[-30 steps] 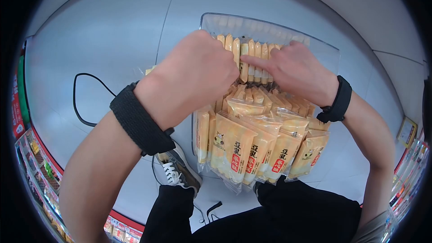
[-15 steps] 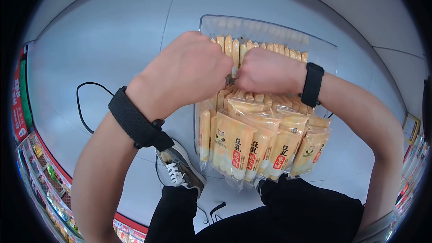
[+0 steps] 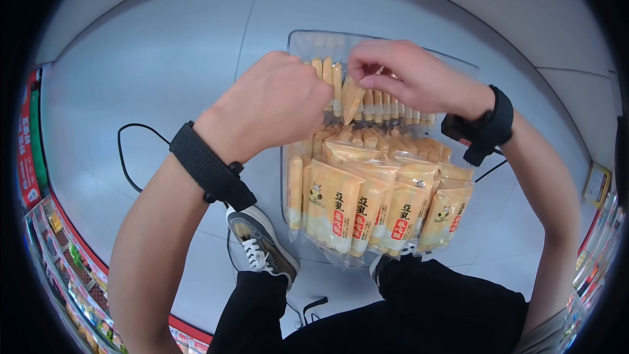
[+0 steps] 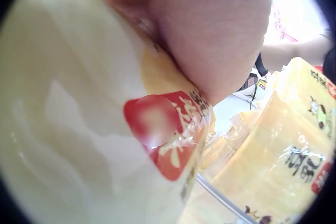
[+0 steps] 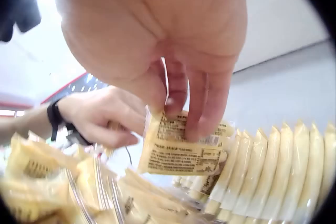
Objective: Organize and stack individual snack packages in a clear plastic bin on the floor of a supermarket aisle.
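Observation:
In the head view my right hand (image 3: 409, 78) pinches one cream-yellow snack packet (image 3: 352, 101) between thumb and fingers. That packet tilts out of the back row, its printed back facing the right wrist camera. My left hand (image 3: 275, 101) is curled at the left side of the clear plastic bin (image 3: 321, 40), its fingertips hidden from above. Close under its palm, the left wrist view has a large packet with a red label (image 4: 168, 161), which the hand appears to grip. Upright packets (image 5: 278, 166) stand side by side in the bin's back row.
More snack packets (image 3: 334, 203) lean over the bin's near side. The person's shoes (image 3: 259, 249) are on the pale tiled floor (image 3: 177, 46). A black cable (image 3: 124, 157) loops at the left. Stocked shelves (image 3: 72, 269) line the left and right edges.
My right hand first pointed into the back row, then closed beside the left hand. Now it has shifted right and up, tilting a packet. The left hand stays near the bin's left side.

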{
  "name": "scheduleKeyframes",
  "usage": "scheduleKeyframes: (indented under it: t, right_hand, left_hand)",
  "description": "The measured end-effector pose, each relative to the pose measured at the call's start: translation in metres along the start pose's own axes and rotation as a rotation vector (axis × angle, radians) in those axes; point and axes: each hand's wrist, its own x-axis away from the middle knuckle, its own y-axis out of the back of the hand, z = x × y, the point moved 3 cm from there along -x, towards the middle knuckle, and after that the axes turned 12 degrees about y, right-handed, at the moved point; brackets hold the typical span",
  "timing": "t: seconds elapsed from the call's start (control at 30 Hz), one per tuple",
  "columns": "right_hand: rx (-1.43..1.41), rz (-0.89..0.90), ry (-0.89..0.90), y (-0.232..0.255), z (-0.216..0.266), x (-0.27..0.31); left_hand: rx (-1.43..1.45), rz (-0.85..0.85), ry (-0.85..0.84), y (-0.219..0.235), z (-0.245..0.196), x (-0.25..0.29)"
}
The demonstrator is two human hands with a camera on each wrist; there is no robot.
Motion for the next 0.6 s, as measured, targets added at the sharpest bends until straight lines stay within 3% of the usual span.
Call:
scheduleKeyframes:
  t: [0.07,0.17,0.27,0.37,0.47,0.6]
  right_hand:
    - [-0.155,0.045,-0.175,0.003,-0.008,0.002]
    - [0.307,-0.111,-0.001,-0.015,0.010,0.000]
    - [0.539,0.148,-0.002,-0.015,0.023,-0.007]
    - [0.561,0.108,0.139,-0.019,0.018,-0.008]
    - [0.427,0.112,0.159,-0.020,0.013,-0.007]
    - [0.500,0.140,0.042,-0.018,0.021,0.000]
  left_hand:
    - [-0.012,0.046,0.001,0.000,0.001,-0.001]
    - [-0.035,0.063,0.010,-0.001,0.001,-0.002]
    - [-0.006,0.026,-0.006,-0.001,0.001,-0.001]
    - [-0.032,0.044,0.000,-0.007,0.002,-0.001]
    - [-0.047,0.055,0.028,-0.006,0.001,0.000]
    - [0.029,0.001,0.018,-0.005,0.003,0.002]
